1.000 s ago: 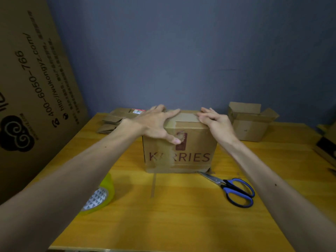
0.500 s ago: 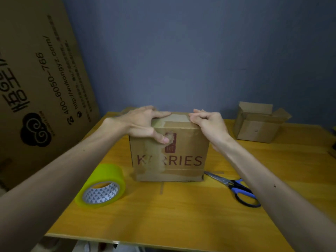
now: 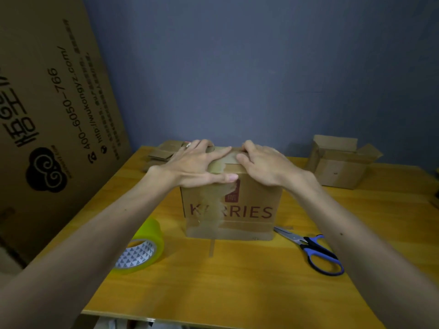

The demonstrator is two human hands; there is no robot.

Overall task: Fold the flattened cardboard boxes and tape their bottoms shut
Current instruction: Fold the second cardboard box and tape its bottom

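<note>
KARRIES cardboard box (image 3: pixel 249 211) stands on the table (image 3: pixel 237 286). Left hand (image 3: pixel 190 166) and right hand (image 3: pixel 266 165) press its top — fingers flat, gripping nothing.

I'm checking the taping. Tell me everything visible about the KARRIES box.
The KARRIES box is brown cardboard with red print on its near face, pale tape running down that face and over the top. It stands on the table. The left hand and right hand press on its top near edge.

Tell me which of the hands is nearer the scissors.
Right. The right hand rests on top of the box, above and left of the scissors; the left hand presses its left part, farther off.
</note>
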